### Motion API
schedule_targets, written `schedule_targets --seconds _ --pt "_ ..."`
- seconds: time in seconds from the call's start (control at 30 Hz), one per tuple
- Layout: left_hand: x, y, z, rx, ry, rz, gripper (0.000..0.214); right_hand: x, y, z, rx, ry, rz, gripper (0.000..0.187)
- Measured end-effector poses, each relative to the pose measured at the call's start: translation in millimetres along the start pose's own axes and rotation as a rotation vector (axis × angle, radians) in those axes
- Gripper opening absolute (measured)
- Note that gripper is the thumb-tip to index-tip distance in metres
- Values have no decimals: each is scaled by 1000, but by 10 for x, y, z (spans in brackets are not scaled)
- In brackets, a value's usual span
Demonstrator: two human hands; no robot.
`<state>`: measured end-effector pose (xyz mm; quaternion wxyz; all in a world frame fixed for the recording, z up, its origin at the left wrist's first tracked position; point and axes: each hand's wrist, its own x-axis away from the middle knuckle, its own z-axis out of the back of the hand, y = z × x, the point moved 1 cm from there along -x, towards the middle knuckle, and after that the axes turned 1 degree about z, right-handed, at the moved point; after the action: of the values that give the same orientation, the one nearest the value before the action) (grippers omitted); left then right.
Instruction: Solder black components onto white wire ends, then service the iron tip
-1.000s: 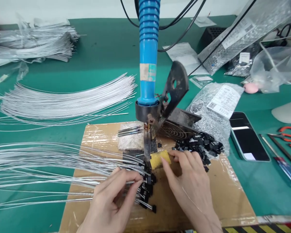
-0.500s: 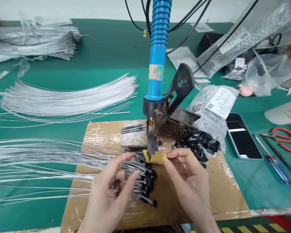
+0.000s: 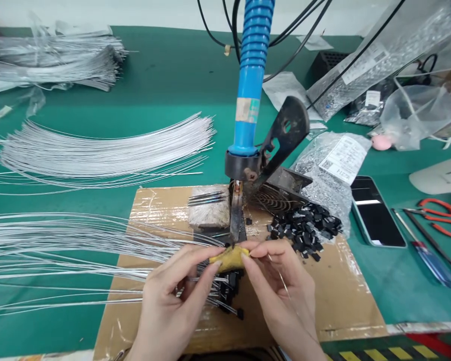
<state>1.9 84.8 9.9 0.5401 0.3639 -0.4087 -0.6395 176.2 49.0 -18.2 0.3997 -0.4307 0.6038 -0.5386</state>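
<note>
A small yellow sponge [image 3: 230, 260] is pinched at both ends between my two hands. My left hand [image 3: 176, 288] grips its left end with thumb and fingertips. My right hand [image 3: 281, 286] has the other end, and a thin solder wire [image 3: 281, 278] runs through its fingers. The blue-handled soldering iron [image 3: 247, 115] points downward in its stand, its tip [image 3: 234, 230] meeting the sponge's upper edge. Below and behind the left fingers lie grey wires [image 3: 97, 240] whose ends carry black connectors [image 3: 229, 286], partly hidden by the hands.
Cardboard [image 3: 346, 301] covers the work spot. Loose black connector housings [image 3: 308, 228] are heaped right of the iron. A phone [image 3: 378, 210], a screwdriver [image 3: 432, 260] and red-handled pliers [image 3: 439, 210] lie at the right. A wire bundle [image 3: 105, 150] is at the back left.
My left hand has closed on the sponge's left end, where it was apart before. The sponge has come slightly lower and to the left. The iron appears shifted a little right.
</note>
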Motion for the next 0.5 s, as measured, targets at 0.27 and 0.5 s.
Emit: schedule_targets --seconds 0.27,0.5 --pt "16 20 -79 35 26 202 17 10 -16 5 35 49 -103 9" --pt "57 25 -58 64 -45 279 18 -160 39 207 300 127 -100 18"
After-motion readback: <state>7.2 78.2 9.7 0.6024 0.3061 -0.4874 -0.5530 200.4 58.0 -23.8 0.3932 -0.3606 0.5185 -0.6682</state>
